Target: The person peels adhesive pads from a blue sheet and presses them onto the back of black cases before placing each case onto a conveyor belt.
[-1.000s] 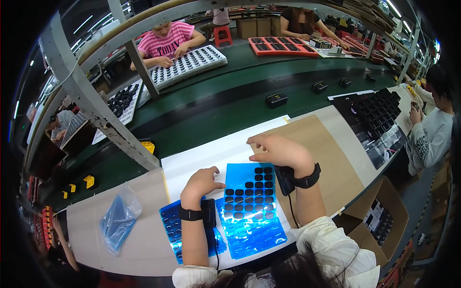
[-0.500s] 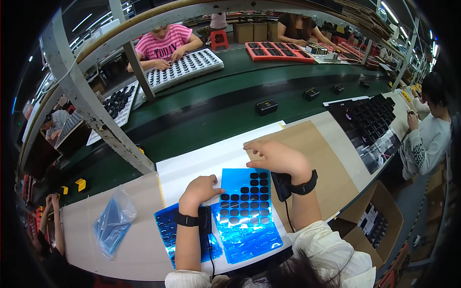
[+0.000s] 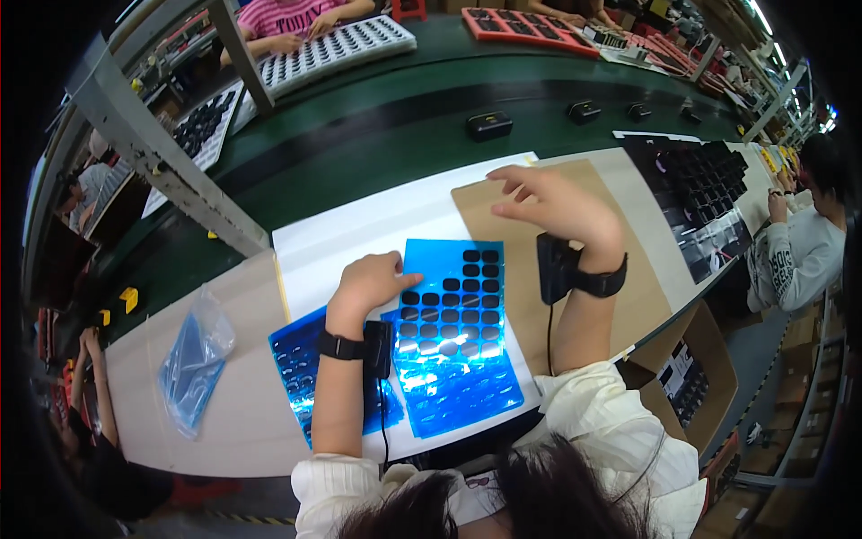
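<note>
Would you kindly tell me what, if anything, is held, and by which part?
The right hand holds nothing visible; the left hand overlaps the central blue film sheet at its left edge; whether it holds cannot be told.

The blue sheet [image 3: 449, 386] looks to me like slick plastic film, glossy enough to throw back white glints, while the clear bag [image 3: 193, 368] is crinkled plastic, the white paper [image 3: 368, 229] smooth and matt, and the post [image 3: 175, 163] painted metal, chipped and rough.

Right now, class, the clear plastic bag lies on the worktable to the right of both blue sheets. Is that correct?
Not quite: the head view shows the clear plastic bag on the worktable, but left of both blue sheets, not right.
</note>
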`<move>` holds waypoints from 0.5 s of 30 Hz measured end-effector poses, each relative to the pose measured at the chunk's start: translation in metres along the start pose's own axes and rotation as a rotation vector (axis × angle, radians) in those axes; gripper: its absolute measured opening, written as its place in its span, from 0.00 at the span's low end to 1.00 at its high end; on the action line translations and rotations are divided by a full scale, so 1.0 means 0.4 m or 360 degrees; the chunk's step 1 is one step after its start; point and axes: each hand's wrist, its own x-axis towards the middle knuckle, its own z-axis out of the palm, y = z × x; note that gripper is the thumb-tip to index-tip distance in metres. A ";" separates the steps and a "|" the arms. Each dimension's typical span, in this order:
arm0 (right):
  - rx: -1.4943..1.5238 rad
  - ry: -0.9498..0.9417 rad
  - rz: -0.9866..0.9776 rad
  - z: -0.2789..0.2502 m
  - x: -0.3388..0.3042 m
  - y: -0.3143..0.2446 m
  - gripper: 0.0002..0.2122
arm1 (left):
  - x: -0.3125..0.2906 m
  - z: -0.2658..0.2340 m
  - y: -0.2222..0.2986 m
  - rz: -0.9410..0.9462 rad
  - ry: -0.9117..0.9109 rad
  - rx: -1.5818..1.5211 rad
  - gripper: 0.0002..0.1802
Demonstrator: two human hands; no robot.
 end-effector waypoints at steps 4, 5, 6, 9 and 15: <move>0.0041 0.0003 0.0127 -0.010 -0.005 0.003 0.21 | -0.002 0.000 0.006 -0.0029 -0.0009 0.0019 0.26; 0.0037 0.0008 0.0158 -0.011 -0.007 0.003 0.21 | -0.005 -0.003 0.013 -0.0032 -0.0024 0.0018 0.26; 0.0028 0.0018 0.0193 -0.013 -0.010 0.005 0.21 | -0.004 -0.007 0.023 -0.0056 -0.0018 -0.0030 0.26; 0.0050 0.0008 0.0259 -0.014 -0.011 -0.007 0.21 | 0.002 -0.002 0.037 -0.0108 -0.0009 -0.0126 0.28; 0.0112 0.0041 0.0169 0.012 0.025 0.016 0.23 | 0.037 0.053 0.026 0.0248 0.0446 -0.0148 0.37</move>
